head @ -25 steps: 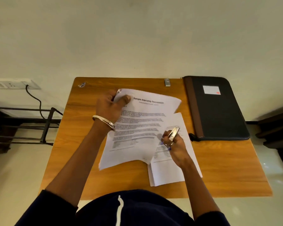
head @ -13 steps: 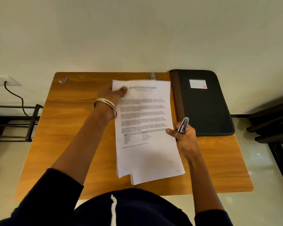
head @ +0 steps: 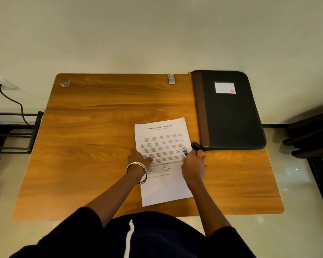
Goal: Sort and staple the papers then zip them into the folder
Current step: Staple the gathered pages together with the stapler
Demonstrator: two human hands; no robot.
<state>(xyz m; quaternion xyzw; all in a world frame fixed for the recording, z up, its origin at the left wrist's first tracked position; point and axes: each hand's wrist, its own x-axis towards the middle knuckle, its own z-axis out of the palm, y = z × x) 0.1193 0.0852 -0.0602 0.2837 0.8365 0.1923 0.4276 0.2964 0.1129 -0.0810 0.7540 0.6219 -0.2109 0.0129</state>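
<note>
Desk (head: 101, 142) of orange-brown wood grain carries a black zip folder with a brown spine (head: 229, 112) at its far right corner. White printed papers (head: 164, 146) lie stacked flat just left of it. Both forearms reach forward over the near edge. Left hand (head: 141, 160), bangles at the wrist, presses flat with straight fingers on the stack's left edge. Right hand (head: 194, 162) curls its fingers round a small silver stapler (head: 185, 151) at the stack's right edge.
</note>
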